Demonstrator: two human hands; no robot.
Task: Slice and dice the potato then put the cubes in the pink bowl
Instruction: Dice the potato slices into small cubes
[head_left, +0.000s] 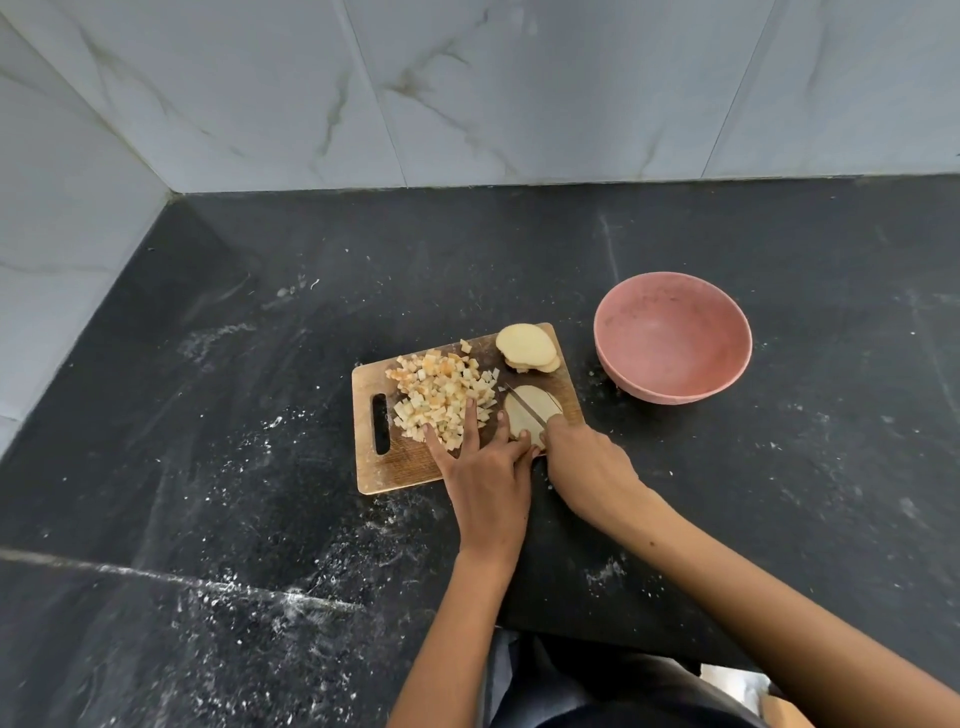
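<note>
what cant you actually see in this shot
- Knife handle, head view: hidden inside the right hand.
- Near end of the potato slice being cut: covered by left hand fingers.
- Stacked slices: count unclear, they overlap.
- Pink bowl base: hidden behind its near wall.

No legible text, label, brand, number or sign appears anywhere in the head view. The surfaces in sight carry no readable marking.
</note>
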